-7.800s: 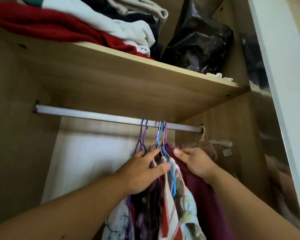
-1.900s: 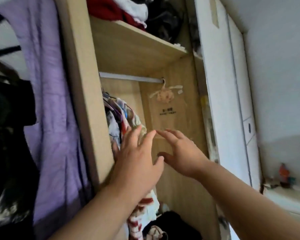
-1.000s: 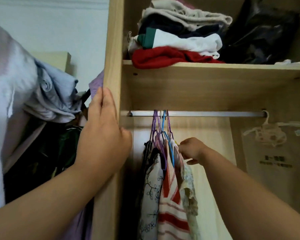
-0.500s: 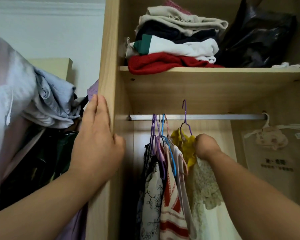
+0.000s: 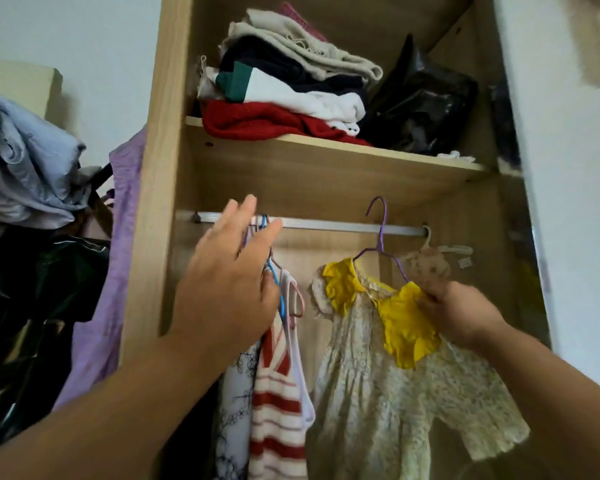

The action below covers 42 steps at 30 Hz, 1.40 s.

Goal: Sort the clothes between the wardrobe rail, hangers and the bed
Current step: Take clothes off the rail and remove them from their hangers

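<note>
Pinching floral dress [image 5: 388,393] — right hand [image 5: 461,315]

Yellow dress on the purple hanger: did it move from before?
Yes. The yellow dress went right along the rail, away from the striped top toward the rail's right end, gripped by the right hand.

Head-worn view: a single wide-angle camera on the person's head faced forward and tilted upward into the open wardrobe [image 5: 153,202], showing the shelf [image 5: 309,174] from underneath and the rail [image 5: 326,226] across mid-frame. It sat close: both forearms filled the bottom corners, the left hand [image 5: 229,289] and right hand [image 5: 461,313] reaching inside, the gripped dress [image 5: 378,393] filling the lower right.
</note>
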Available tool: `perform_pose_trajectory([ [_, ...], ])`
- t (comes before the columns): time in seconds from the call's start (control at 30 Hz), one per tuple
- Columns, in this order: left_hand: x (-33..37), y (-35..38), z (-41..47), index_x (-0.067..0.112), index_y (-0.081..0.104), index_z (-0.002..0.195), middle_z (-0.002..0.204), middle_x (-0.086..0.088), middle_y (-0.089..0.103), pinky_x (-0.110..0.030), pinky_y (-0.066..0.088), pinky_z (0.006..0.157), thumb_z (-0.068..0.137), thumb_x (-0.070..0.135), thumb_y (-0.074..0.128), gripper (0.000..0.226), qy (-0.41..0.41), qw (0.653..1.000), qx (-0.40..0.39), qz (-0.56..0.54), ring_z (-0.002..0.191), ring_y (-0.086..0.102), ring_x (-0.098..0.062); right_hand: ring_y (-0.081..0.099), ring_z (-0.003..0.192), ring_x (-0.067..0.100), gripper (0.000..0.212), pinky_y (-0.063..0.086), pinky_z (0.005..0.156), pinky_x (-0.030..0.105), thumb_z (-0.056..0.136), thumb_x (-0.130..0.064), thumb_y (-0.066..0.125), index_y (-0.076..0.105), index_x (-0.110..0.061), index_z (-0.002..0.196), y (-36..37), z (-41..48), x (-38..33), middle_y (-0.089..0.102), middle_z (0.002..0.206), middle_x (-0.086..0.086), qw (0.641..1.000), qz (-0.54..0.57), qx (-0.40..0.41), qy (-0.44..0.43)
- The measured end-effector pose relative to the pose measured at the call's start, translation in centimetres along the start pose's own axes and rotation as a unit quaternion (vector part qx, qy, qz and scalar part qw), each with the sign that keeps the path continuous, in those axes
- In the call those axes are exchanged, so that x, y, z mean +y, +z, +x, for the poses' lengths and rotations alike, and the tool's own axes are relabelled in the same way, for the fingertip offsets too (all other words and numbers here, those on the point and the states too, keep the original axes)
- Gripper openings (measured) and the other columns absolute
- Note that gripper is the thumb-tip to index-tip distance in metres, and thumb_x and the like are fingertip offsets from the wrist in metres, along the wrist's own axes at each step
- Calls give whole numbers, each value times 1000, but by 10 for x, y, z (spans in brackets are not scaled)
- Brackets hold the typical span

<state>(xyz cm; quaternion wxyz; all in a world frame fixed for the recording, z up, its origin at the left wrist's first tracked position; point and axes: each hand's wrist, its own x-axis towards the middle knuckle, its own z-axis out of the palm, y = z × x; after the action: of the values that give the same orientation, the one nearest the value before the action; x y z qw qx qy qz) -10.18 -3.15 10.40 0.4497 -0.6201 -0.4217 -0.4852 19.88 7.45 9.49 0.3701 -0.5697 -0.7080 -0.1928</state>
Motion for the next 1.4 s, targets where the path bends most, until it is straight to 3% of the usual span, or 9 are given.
perform_pose_trajectory([
  [0.17,63,61,-18,19,42,141,151,-5,35,-37,26,114,79,31,52,63,-16,976,-139,-168,141,30,-21,61,79,22,17,29,60,26,92,-37,54,65,-23,92,-43,-76,21,65,82,-2,998,-54,-11,-9],
  [0.33,105,121,-56,13,32,145,149,-9,36,-34,26,114,94,35,42,57,-51,919,-258,-293,138,31,-23,54,62,2,19,37,56,16,90,-33,60,60,-35,71,-76,-156,18,59,60,-14,997,-45,-46,44],
  [0.47,127,140,-96,12,58,122,119,-16,60,-42,45,91,92,29,49,36,-77,889,-259,-369,110,56,-37,60,72,6,10,40,61,13,88,-30,63,73,-32,91,-92,-227,-5,67,77,-13,987,-47,-46,150],
  [0.57,144,133,-126,15,62,97,101,-10,63,-38,43,74,93,27,52,16,-47,855,-293,-424,96,59,-34,61,75,7,13,49,68,20,87,-32,64,72,-37,95,-91,-283,-24,65,78,-17,962,-74,-46,259],
  [0.77,174,78,-212,20,62,94,99,-7,60,-34,42,70,93,29,53,13,39,770,-337,-541,92,59,-33,54,70,17,27,44,64,30,89,-38,57,56,-34,63,-74,-422,-96,56,66,-6,868,-144,-2,475],
  [0.93,185,24,-289,20,63,98,103,-7,61,-36,42,75,93,31,52,17,124,718,-382,-568,97,58,-34,55,73,19,18,44,66,32,90,-35,57,68,-20,87,-55,-525,-180,63,76,2,784,-139,8,605],
  [1.17,226,-84,-367,23,64,99,105,-6,63,-41,46,79,93,34,52,17,257,600,-408,-638,102,58,-33,47,59,14,33,34,52,25,90,-30,57,51,-30,58,-68,-648,-296,49,56,-6,658,-147,52,736],
  [1.3,249,-159,-413,28,61,98,104,-6,61,-40,45,79,94,41,48,19,345,530,-429,-645,96,57,-38,45,57,0,29,34,49,14,92,-31,56,51,-37,65,-76,-718,-362,49,60,-14,596,-146,88,784],
  [1.4,264,-217,-445,30,58,100,109,-5,58,-37,42,81,95,44,44,20,393,488,-458,-631,97,55,-37,49,56,4,25,37,51,17,91,-29,59,57,-38,67,-86,-766,-405,54,60,-14,547,-149,120,815],
])
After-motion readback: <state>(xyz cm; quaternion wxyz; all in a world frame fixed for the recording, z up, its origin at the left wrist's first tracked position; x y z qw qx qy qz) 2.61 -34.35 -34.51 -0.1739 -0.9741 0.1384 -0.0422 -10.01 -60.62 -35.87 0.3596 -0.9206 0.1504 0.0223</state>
